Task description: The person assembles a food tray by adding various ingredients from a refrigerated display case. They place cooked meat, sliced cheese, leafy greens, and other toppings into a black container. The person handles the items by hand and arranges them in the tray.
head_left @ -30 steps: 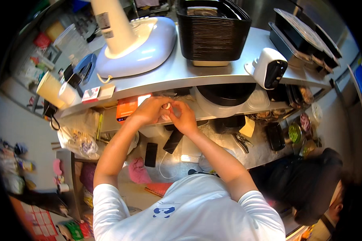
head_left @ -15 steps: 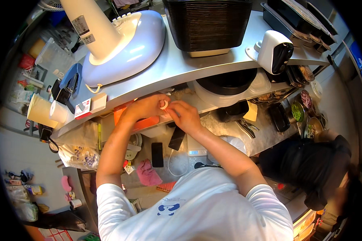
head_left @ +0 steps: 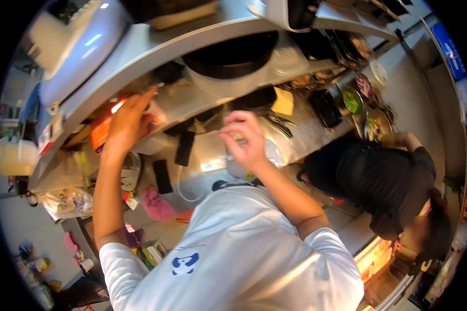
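Observation:
My left hand [head_left: 127, 122] reaches up to the low shelf, its fingers stretched out over an orange box [head_left: 99, 133]. The fingertips are blurred, and I see nothing held in them. My right hand [head_left: 248, 141] is raised above the counter with its fingers curled and pinched together. Something small and pale shows between them, too smeared to name. Below the hands lie two black phones [head_left: 184, 147], one with a white cable [head_left: 180, 186]. A scale with a lit display [head_left: 213, 165] stands under my right hand.
A metal shelf edge [head_left: 155, 54] curves across in front, with a large black-rimmed white tub [head_left: 228, 85] beneath it. Black-handled tongs or pliers [head_left: 279, 124] lie near a yellow paper [head_left: 283, 101]. A pink cloth [head_left: 158, 205] is at left. A person in black [head_left: 384, 179] works at right.
My hands have parted: the left moved left to the orange box, the right moved right and down. The pale ring between them earlier no longer shows clearly. The whole view has shifted.

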The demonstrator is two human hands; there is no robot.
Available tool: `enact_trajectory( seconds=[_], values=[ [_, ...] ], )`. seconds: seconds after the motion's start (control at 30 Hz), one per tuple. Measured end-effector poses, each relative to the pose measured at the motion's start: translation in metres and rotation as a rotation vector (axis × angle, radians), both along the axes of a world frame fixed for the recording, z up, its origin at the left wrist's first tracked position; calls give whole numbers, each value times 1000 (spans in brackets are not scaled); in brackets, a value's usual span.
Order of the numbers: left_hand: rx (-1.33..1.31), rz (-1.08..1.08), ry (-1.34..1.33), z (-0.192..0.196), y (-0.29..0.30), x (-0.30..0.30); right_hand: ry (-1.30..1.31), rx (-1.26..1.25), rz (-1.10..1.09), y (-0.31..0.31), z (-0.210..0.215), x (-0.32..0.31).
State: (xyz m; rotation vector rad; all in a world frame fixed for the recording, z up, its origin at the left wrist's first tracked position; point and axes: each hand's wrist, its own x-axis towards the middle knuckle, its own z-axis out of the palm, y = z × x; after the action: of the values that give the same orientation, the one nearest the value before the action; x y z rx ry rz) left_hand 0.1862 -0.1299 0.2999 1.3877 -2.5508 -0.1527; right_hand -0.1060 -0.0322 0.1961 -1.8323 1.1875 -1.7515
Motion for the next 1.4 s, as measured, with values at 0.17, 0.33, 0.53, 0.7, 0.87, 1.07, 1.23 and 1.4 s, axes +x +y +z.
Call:
enact_trajectory(
  seconds=[0.17,0.33,0.53,0.7,0.87,1.07,1.23,1.4],
  values=[
    [121,32,404,-102,86,-61,-525,275,-196,75,-51,-130],
    [580,133,292,-264,155,-151,-710,410,-386,133,-90,-200],
    [268,22,253,-236,157,-260,-776,433,-326,156,-108,-209],
    [160,165,508,-285,155,-267,-805,516,-203,148,-107,-209],
    [622,568,1090,-284,161,-244,-840,635,37,107,-124,-183],
    [958,645,1400,-271,160,-221,-740,784,454,40,-154,-109],
    [1097,664,1531,-266,156,-208,-471,838,536,30,-177,-91],
    [1093,723,1560,-247,158,-208,-397,779,481,35,-187,-92]
  ],
)
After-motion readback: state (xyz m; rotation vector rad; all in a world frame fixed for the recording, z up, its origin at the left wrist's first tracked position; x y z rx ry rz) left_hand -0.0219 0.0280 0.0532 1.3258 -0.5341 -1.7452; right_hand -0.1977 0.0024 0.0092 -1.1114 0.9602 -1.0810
